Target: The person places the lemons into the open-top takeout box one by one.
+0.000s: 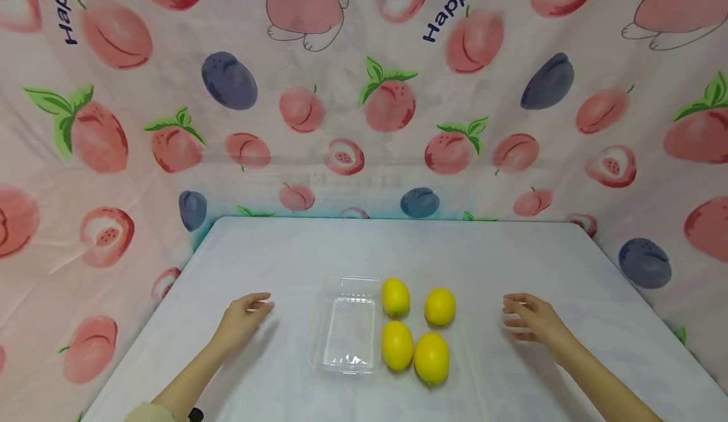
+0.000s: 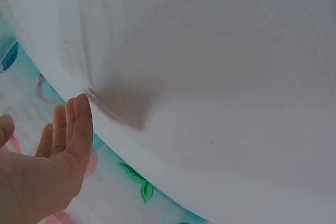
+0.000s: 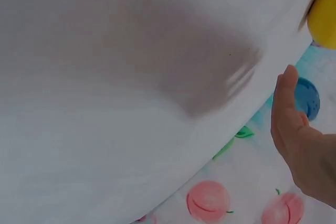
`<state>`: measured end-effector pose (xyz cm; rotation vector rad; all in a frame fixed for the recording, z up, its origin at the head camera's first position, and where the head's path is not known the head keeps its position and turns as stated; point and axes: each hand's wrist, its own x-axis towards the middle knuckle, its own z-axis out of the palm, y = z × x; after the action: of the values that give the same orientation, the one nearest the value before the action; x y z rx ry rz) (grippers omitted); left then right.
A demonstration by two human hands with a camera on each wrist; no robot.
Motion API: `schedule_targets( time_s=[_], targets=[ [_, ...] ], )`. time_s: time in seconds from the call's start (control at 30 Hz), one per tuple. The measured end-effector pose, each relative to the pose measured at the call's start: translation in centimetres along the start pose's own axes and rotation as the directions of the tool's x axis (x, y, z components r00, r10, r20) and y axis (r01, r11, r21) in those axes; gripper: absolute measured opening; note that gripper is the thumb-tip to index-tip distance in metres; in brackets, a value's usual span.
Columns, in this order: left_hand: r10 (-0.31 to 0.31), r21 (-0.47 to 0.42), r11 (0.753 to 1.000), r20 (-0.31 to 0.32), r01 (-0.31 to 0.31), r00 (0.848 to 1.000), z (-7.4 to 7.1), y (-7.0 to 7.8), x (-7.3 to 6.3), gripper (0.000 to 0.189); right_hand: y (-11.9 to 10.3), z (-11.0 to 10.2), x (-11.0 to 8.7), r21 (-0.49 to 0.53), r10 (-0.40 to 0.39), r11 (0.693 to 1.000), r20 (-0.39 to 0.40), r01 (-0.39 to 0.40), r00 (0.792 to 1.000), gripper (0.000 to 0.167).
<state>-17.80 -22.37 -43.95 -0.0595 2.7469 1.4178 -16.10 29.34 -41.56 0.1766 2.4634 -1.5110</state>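
A clear plastic container (image 1: 349,333) lies in the middle of the white table. Along its right side are several yellow lemons: one at the upper left (image 1: 395,297), one at the upper right (image 1: 440,306), one at the lower left (image 1: 397,345) and one at the lower right (image 1: 431,358). To the left of the container hovers my left hand (image 1: 243,321), fingers relaxed and holding nothing. My right hand (image 1: 533,321) is held over the table to the right of the lemons, also with nothing in it. In the right wrist view, part of a lemon (image 3: 323,20) shows at the upper right.
The white tabletop (image 1: 483,251) ends at a back edge against a cloth backdrop (image 1: 352,81) printed with peaches, blue fruit and cartoon figures. The cloth also rises along both sides. A small black object (image 1: 196,415) shows at my left forearm.
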Motion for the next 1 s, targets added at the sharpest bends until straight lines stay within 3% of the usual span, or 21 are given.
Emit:
schedule_targets(
  time_s=[0.1,0.23,0.37,0.63,0.87,1.0],
  targets=[
    [-0.075,-0.124,0.989,0.044,0.080,0.996,0.1,0.3,-0.1,0.044,-0.2,0.2,0.0,0.077,0.035,0.996,0.058,-0.039,0.998,0.062],
    [-0.162,-0.282,0.939,0.142,0.197,0.977,0.2,0.7,-0.3,0.048,-0.4,0.9,-0.1,0.154,0.080,0.983,0.124,-0.099,0.989,0.065],
    [-0.202,-0.346,0.901,0.197,0.261,0.959,0.3,0.8,-0.4,0.052,-0.5,1.8,-0.3,0.167,0.098,0.978,0.150,-0.123,0.984,0.065],
    [-0.204,-0.383,0.877,0.251,0.291,0.946,1.1,1.2,-0.8,0.052,-1.2,3.1,-0.7,0.177,0.121,0.972,0.185,-0.154,0.975,0.064],
    [-0.116,-0.432,0.859,0.360,0.276,0.926,2.0,1.8,-1.1,0.058,-1.6,4.1,-0.9,0.197,0.115,0.966,0.247,-0.167,0.962,0.065],
    [-0.122,-0.443,0.851,0.353,0.281,0.928,2.6,2.3,-1.2,0.056,-1.9,4.4,-0.8,0.200,0.127,0.962,0.274,-0.186,0.953,0.068]
  ],
)
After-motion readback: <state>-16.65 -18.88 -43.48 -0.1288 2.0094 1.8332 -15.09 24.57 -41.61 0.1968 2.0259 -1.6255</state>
